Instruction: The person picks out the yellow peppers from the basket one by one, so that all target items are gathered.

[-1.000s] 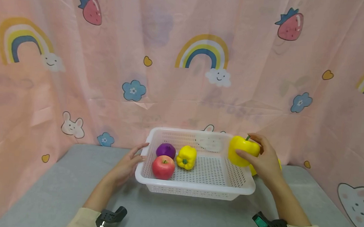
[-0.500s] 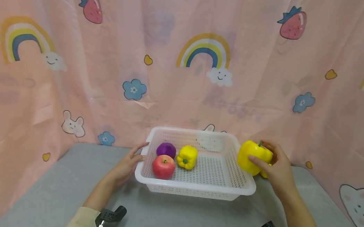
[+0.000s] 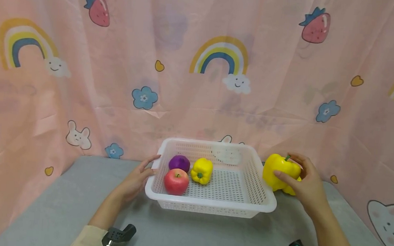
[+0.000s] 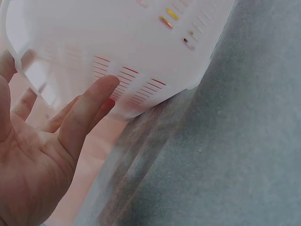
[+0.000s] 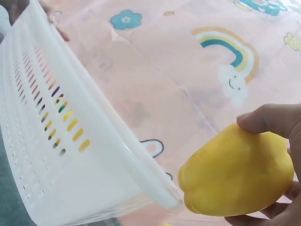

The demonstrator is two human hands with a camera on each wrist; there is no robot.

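My right hand [image 3: 306,184] holds a large yellow bell pepper [image 3: 275,171], green stem up, just past the right end of a white plastic basket [image 3: 209,203]. In the right wrist view the thumb lies along the top of this pepper and the fingers support it below. My left hand [image 3: 136,179] grips the basket's left rim; in the left wrist view some fingers [image 4: 94,96] lie along the outer wall. Inside the basket, on its left side, are a red apple [image 3: 176,182], a purple onion-like vegetable [image 3: 179,162] and a small yellow bell pepper [image 3: 201,171].
Another yellow object [image 3: 289,189] shows partly behind the held pepper, on the grey-covered table [image 3: 190,235]. A pink patterned curtain [image 3: 191,111] hangs right behind the table and along its sides. Dark straps [image 3: 117,234] are worn on both wrists.
My right hand has moved right with the large yellow bell pepper, from over the basket's right rim to beyond it. The left hand and the basket have stayed in place.
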